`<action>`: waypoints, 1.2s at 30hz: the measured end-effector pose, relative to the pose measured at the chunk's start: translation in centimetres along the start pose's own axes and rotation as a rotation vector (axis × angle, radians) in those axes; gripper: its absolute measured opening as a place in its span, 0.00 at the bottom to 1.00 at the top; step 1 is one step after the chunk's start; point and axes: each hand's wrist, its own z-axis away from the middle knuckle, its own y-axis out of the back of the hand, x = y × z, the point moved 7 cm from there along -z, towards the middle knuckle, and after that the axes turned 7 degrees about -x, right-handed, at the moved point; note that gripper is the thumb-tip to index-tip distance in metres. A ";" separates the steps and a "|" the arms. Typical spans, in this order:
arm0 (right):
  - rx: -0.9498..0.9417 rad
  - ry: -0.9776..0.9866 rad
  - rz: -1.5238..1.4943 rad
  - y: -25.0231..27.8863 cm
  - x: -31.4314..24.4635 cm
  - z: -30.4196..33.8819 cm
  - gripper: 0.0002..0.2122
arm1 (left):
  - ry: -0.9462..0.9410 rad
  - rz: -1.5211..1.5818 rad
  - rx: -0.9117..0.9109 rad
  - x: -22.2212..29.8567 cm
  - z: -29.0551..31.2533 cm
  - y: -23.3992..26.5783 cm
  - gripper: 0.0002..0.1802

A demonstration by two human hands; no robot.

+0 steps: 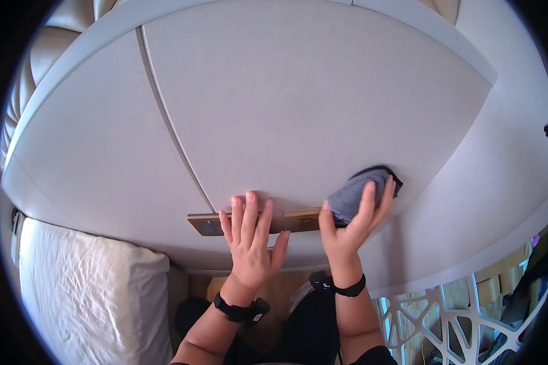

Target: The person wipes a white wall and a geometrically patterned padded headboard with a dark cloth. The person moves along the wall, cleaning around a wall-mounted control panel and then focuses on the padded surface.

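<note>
The person's right hand [346,238] is curled around a soft grey fabric cloth with black edging [351,198], thumb on its left side and fingers bent over its right. The cloth lies against a broad, pale grey-white smooth panel [310,109], low down and near the panel's slanting right edge, covering the right end of a slim, brass-brown rectangular strip [299,221]. The left hand [251,244] is bare and holds nothing; its fingers are spread across the strip, tips reaching the panel just above it. Whether its palm presses down, I cannot tell. A thin, dark-lined straight groove [164,118] runs from the panel's upper edge down to the strip, left of both hands. Beyond the panel's lower left edge lies a white, creased fabric pillow [91,286].

The step in hand appears to be wiping the panel around the strip. The next move seems to call for keeping the cloth bunched in the right hand and flat to the surface, with the left hand clear of its path.
</note>
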 end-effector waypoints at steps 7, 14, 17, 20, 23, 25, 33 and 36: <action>-0.066 0.065 -0.163 2.0 -0.6 0.3 0.39 | 0.038 0.037 0.093 -1.4 2.0 1.4 0.30; -0.324 0.095 -0.158 1.2 -3.2 1.5 0.34 | 0.157 0.016 0.172 -3.9 3.9 2.3 0.31; -0.363 0.122 -0.155 0.3 -5.3 1.1 0.34 | 0.172 0.018 0.159 -4.9 4.0 2.8 0.30; -0.439 0.177 -0.210 -1.5 -9.2 0.7 0.33 | 0.129 -0.009 0.157 -5.5 3.9 3.0 0.28; -0.495 0.188 -0.269 -2.9 -11.7 0.4 0.33 | 0.133 0.013 0.171 -5.5 3.4 3.7 0.26; -0.537 0.175 -0.305 -2.7 -11.5 0.4 0.34 | 0.123 0.009 0.184 -6.0 3.5 4.1 0.26; -0.411 0.106 -0.078 1.0 -6.2 0.3 0.33 | 0.036 0.163 0.215 -7.3 3.6 5.1 0.28; -0.433 0.167 -0.133 -0.3 -8.9 0.2 0.33 | 0.012 0.313 0.265 -7.9 4.2 5.9 0.30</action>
